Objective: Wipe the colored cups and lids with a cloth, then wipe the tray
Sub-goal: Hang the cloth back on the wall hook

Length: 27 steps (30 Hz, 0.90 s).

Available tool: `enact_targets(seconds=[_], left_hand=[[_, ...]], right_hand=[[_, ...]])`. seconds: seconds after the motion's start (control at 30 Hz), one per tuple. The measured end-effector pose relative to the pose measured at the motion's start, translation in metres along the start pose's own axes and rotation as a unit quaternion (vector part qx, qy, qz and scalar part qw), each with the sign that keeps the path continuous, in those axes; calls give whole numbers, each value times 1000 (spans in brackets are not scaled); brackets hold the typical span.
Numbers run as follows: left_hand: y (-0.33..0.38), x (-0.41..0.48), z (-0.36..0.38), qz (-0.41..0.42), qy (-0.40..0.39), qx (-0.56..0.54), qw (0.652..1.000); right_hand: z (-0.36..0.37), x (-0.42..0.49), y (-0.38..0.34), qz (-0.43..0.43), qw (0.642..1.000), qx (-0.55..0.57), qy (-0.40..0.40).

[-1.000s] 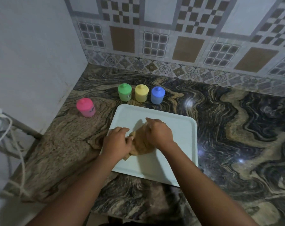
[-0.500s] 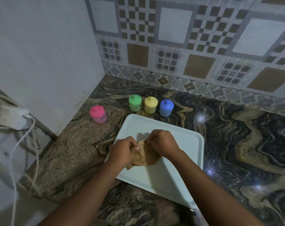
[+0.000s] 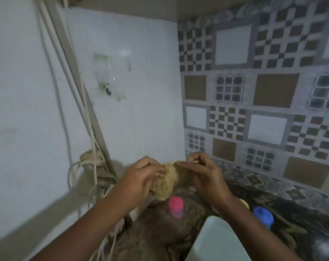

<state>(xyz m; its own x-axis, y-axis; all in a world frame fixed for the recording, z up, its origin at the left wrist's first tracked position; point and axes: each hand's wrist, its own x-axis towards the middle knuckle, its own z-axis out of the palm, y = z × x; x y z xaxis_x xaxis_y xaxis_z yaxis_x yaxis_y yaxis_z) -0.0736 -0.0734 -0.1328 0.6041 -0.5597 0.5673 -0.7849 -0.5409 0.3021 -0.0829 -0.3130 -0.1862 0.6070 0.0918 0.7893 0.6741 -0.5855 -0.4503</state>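
A tan cloth [image 3: 167,183] is held in the air just above a pink cup [image 3: 175,206] on the table [image 3: 159,232]. The left hand [image 3: 141,178] bunches one end in curled fingers; the right hand [image 3: 205,176] pinches the opposite edge. The cloth looks soft, light and limp, best taken by its edges. A white tray [image 3: 216,242] lies right of the pink cup.

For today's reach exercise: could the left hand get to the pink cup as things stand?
Probably yes: the pink cup stands unblocked just below the left hand. But both it and the right hand grip the cloth, so it isn't free.
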Motion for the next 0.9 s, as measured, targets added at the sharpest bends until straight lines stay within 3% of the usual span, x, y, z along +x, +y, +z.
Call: enact_targets(seconds=[0.1,0.2,0.3,0.5,0.63,0.73,0.8,0.9], left_hand=[[-12,24,-47,-47,10,59,997],[-13,50,-88,-180,99,-140,969],[-12,71,-122,-199,160,-182,950],[-12,101,-161,-210,185,4,960],[-22,113,-171,-251,184,17,950],[-36,114,-170,-236,179,50,954],[-42,108,-168,-215,170,150,950],[-65,95,-165,-50,130,417,898]], right_hand=[[17,63,-15,-72,997,17,21],[35,124,-26,-111,992,38,43],[51,179,-38,-123,989,60,55],[74,247,-53,-111,988,83,72],[90,264,-56,-64,991,110,45],[105,266,-57,-49,994,90,44],[108,264,-58,-24,992,115,51],[110,259,-58,1,988,147,38]])
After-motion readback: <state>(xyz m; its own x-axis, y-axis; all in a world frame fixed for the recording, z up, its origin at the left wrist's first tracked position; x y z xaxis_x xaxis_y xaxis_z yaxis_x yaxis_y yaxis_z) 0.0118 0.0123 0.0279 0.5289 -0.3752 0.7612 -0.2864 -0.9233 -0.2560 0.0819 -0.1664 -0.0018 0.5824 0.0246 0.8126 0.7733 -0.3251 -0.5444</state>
